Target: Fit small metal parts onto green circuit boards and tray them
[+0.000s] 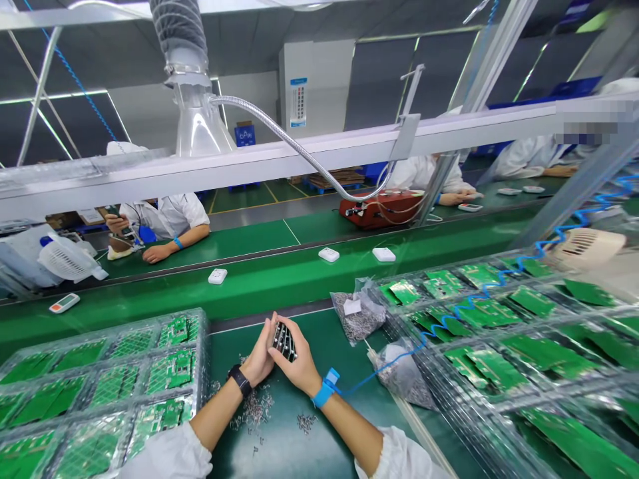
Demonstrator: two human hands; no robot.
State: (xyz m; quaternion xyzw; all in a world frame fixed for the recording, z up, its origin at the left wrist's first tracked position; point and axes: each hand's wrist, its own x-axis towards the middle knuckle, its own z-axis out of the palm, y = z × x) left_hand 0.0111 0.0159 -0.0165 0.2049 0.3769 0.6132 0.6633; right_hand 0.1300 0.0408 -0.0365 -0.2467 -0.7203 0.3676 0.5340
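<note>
My left hand (260, 359) and my right hand (298, 364) meet over the green mat (319, 439), both closed around a small dark board with pale pads (283, 340) held upright between them. A black watch sits on my left wrist, a blue strap with a coiled blue cord (327, 389) on my right. Loose small metal parts (257, 407) lie scattered on the mat just under my hands.
Clear trays of green circuit boards stand at the left (100, 392) and the right (499, 346). Two plastic bags of small parts (357, 316) lie right of my hands. Beyond runs a green conveyor (279, 279) with white devices; other people work across it.
</note>
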